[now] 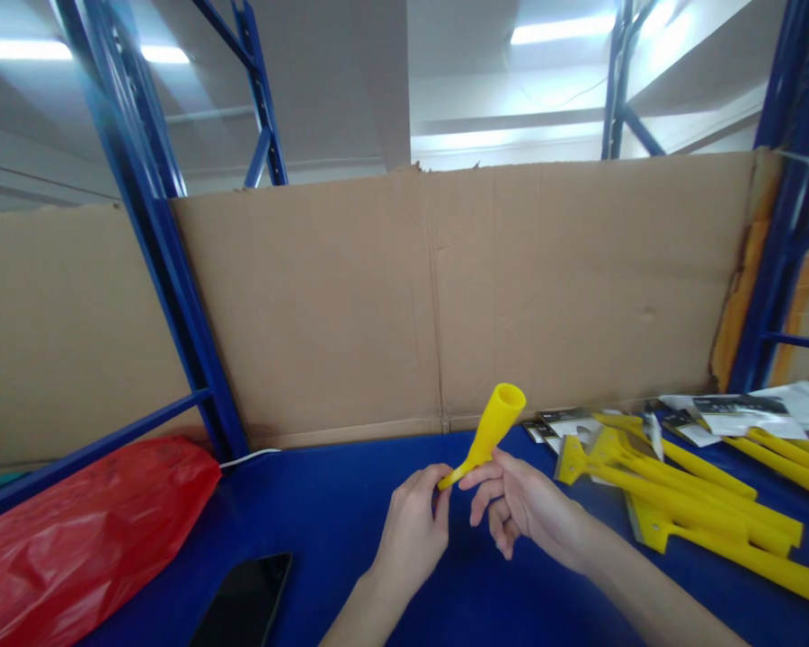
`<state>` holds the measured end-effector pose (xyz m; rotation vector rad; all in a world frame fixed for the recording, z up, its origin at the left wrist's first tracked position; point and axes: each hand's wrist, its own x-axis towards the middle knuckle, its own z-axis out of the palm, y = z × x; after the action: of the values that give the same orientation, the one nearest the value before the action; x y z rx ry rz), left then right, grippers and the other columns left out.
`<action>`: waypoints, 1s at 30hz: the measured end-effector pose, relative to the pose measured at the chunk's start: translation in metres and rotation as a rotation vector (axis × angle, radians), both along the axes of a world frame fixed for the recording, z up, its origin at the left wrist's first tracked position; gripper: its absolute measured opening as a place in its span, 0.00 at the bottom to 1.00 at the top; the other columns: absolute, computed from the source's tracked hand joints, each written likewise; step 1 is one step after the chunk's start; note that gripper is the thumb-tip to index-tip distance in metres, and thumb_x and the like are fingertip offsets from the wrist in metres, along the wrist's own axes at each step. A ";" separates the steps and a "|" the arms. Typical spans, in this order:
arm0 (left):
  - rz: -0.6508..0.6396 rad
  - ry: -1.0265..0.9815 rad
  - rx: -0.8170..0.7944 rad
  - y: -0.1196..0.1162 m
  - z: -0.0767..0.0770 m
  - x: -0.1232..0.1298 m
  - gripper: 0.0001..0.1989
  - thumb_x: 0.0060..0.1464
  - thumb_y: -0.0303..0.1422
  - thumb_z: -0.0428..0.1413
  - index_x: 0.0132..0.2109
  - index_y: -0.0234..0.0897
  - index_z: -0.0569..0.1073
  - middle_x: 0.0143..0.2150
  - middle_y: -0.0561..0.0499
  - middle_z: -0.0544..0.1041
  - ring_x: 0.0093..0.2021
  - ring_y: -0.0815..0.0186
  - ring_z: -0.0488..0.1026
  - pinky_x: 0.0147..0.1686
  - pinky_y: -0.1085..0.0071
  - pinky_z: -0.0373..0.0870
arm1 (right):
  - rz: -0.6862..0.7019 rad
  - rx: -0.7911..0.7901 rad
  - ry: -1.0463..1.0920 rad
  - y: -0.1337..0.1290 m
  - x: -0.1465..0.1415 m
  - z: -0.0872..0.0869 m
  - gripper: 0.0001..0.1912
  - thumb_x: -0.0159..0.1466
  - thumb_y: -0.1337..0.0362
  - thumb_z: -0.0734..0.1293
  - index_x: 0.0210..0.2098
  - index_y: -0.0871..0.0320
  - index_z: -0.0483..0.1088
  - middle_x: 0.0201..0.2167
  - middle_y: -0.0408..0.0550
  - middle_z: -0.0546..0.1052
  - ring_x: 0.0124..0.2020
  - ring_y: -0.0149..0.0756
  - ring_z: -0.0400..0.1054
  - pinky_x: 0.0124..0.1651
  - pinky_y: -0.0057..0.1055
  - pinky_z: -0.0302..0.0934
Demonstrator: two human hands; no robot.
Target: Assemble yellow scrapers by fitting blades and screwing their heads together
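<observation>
A yellow scraper point(497, 420) with a hollow, tube-like handle is held up in front of me, its round open end tilted up and away. My left hand point(414, 521) pinches the thin lower end between thumb and fingers, which hides part of it. Against the middle of the tool, my right hand point(522, 505) grips lightly with thumb and index finger, while its other fingers hang loosely curled below. Similar yellow scrapers point(694, 494) with long handles and flat, wide heads lie in a pile to the right of my right hand.
A black phone point(246, 600) lies at the front left beside a red plastic bag point(101, 530). Printed packaging point(748, 416) lies at the back right. A cardboard wall point(324, 314) and blue rack posts point(168, 270) bound the blue table point(337, 490).
</observation>
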<state>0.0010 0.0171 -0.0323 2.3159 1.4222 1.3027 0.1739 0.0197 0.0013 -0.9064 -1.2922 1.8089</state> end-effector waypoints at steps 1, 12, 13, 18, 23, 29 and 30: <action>-0.009 -0.091 -0.100 0.000 0.000 0.003 0.09 0.54 0.24 0.49 0.39 0.37 0.72 0.35 0.48 0.78 0.35 0.64 0.75 0.35 0.69 0.74 | -0.028 0.040 -0.067 0.002 0.000 -0.001 0.29 0.65 0.46 0.49 0.39 0.61 0.70 0.21 0.46 0.74 0.13 0.28 0.65 0.15 0.24 0.58; -0.026 -0.888 -0.775 -0.004 0.022 0.009 0.08 0.46 0.26 0.61 0.35 0.31 0.71 0.28 0.49 0.76 0.28 0.69 0.72 0.28 0.70 0.75 | -0.010 0.661 -0.832 0.006 0.029 -0.024 0.09 0.50 0.73 0.66 0.26 0.56 0.77 0.18 0.39 0.72 0.19 0.28 0.61 0.24 0.24 0.51; -0.026 -0.888 -0.781 -0.005 0.022 0.009 0.07 0.47 0.25 0.60 0.35 0.30 0.71 0.28 0.49 0.76 0.28 0.69 0.72 0.28 0.71 0.75 | 0.001 0.662 -0.840 0.007 0.030 -0.024 0.10 0.49 0.74 0.66 0.26 0.55 0.77 0.17 0.39 0.72 0.19 0.28 0.60 0.24 0.24 0.51; -0.018 -0.892 -0.811 -0.007 0.022 0.012 0.06 0.49 0.23 0.58 0.36 0.29 0.71 0.29 0.48 0.75 0.28 0.69 0.72 0.28 0.70 0.75 | 0.008 0.639 -0.849 0.012 0.028 -0.025 0.09 0.49 0.75 0.67 0.19 0.56 0.74 0.12 0.36 0.67 0.14 0.26 0.58 0.21 0.23 0.49; -0.017 -0.886 -0.823 -0.008 0.023 0.012 0.06 0.48 0.24 0.59 0.37 0.29 0.72 0.30 0.47 0.77 0.28 0.69 0.72 0.30 0.71 0.72 | -0.109 0.633 -0.807 0.011 0.026 -0.027 0.07 0.55 0.69 0.66 0.22 0.57 0.73 0.14 0.37 0.67 0.13 0.27 0.58 0.19 0.25 0.50; -0.033 -0.855 -0.760 -0.010 0.016 0.020 0.08 0.43 0.28 0.63 0.33 0.31 0.73 0.26 0.50 0.78 0.26 0.70 0.72 0.29 0.74 0.67 | -0.299 0.725 -0.615 0.002 0.004 -0.020 0.08 0.60 0.61 0.64 0.30 0.54 0.74 0.23 0.43 0.74 0.18 0.30 0.63 0.23 0.27 0.56; -0.048 -0.861 -0.747 -0.010 0.015 0.022 0.09 0.42 0.30 0.63 0.32 0.31 0.73 0.27 0.50 0.78 0.27 0.70 0.72 0.29 0.75 0.66 | -0.325 0.754 -0.583 0.001 -0.001 -0.020 0.07 0.60 0.61 0.64 0.29 0.54 0.74 0.24 0.43 0.74 0.20 0.32 0.64 0.25 0.28 0.58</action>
<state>0.0230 0.0067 -0.0178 1.0950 1.2083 1.2133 0.1733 0.0203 -0.0184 -1.1357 -1.8594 0.7019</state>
